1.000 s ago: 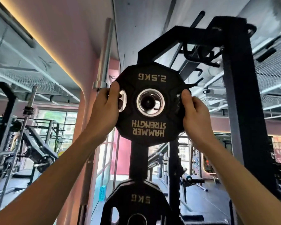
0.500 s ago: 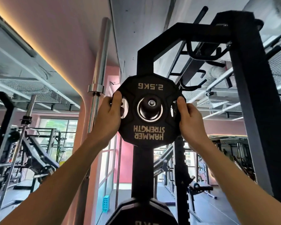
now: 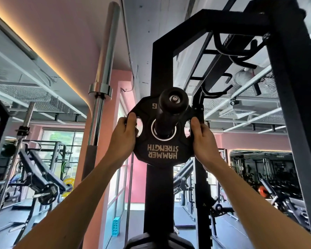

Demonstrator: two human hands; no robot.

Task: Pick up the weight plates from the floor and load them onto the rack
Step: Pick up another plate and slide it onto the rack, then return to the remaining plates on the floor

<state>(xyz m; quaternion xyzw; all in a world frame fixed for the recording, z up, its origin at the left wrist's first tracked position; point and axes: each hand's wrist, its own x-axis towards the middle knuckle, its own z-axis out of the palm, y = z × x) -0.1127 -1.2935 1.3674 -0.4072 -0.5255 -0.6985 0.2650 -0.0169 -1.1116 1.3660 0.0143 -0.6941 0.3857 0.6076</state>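
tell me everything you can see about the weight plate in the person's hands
The weight plate is black, rubbery-looking and many-sided, with a metal-ringed centre hole and a grip cutout on each side. Pale lettering reading HAMMER STRENGTH sits upside down on its lower face; the weight marking is mostly hidden behind the peg. It stands upright, face-on, already threaded over the rack's black storage peg, which pokes out through the hole. The left hand grips its left edge, the right hand its right edge.

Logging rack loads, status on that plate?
Left hand and right hand grip the plate by its rim. Plate is threaded onto the rack peg. Nothing blocking.
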